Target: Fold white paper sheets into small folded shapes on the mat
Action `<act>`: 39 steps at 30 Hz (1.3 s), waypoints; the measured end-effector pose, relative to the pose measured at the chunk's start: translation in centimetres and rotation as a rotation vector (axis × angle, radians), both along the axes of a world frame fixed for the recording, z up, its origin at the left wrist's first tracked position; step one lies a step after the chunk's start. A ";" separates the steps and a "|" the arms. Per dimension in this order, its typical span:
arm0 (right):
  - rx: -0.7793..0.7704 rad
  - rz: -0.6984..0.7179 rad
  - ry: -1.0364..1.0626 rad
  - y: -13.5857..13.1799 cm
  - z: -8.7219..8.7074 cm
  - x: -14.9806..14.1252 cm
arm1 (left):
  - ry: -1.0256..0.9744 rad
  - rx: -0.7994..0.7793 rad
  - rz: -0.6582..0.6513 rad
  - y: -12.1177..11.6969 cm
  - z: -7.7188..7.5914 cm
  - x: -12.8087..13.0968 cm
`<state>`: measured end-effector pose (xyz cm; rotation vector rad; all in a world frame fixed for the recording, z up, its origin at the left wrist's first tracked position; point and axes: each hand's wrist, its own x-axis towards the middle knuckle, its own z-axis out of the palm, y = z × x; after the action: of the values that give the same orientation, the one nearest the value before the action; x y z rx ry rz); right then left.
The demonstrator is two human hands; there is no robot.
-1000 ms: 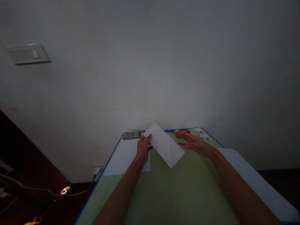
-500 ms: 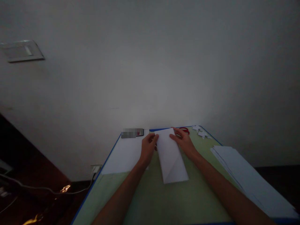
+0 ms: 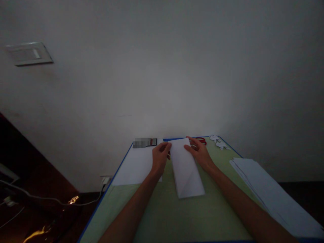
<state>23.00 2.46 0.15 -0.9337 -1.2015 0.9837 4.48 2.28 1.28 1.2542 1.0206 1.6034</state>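
Observation:
A folded sheet of white paper (image 3: 184,168) is held over the green table, its far end raised toward the wall. A diagonal fold line crosses its near end. My left hand (image 3: 160,156) pinches the far left corner between thumb and fingers. At the far right corner, my right hand (image 3: 200,154) grips the paper, thumb on top and fingers behind. The fingertips behind the paper are partly hidden.
Red-handled scissors (image 3: 201,140) lie behind my right hand, near white paper scraps (image 3: 219,143). A paper stack (image 3: 270,192) covers the table's right side. On the left are a white sheet (image 3: 134,170) and a phone (image 3: 152,141). The table (image 3: 197,222) meets a wall.
The view has shifted slightly, so the surroundings sit a little further right. Both hands keep hold of the folded paper, with barely any movement of the fingers.

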 end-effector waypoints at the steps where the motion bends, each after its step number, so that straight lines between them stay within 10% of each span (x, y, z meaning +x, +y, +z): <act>1: -0.003 -0.003 -0.003 -0.1 0.1 0.0 | 0.004 0.000 -0.001 0.0 0.0 0.0; 39: -0.125 -0.074 0.065 0.1 0.5 0.4 | 0.104 0.059 0.005 -0.5 0.3 0.5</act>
<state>23.43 2.60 0.60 -1.0298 -1.0526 1.0311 4.95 1.81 1.54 1.3879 1.0475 1.5964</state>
